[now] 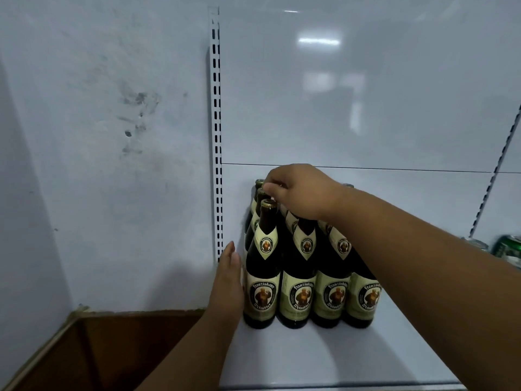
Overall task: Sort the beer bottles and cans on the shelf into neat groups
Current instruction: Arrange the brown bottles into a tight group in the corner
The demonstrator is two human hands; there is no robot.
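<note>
Beer bottles (307,280): dark glass, cream labels, grouped upright at the shelf's (352,359) left edge, front row of four. Left hand (229,280): fingers straight, flat against the leftmost front bottle. Right hand (298,190): fingers curled over bottle tops in the rows behind. Green cans (507,249): right edge, well apart.

Dim, cool light; ceiling lamps glare on the back panel (318,40), edges bend, green can (507,248) blurred.
</note>
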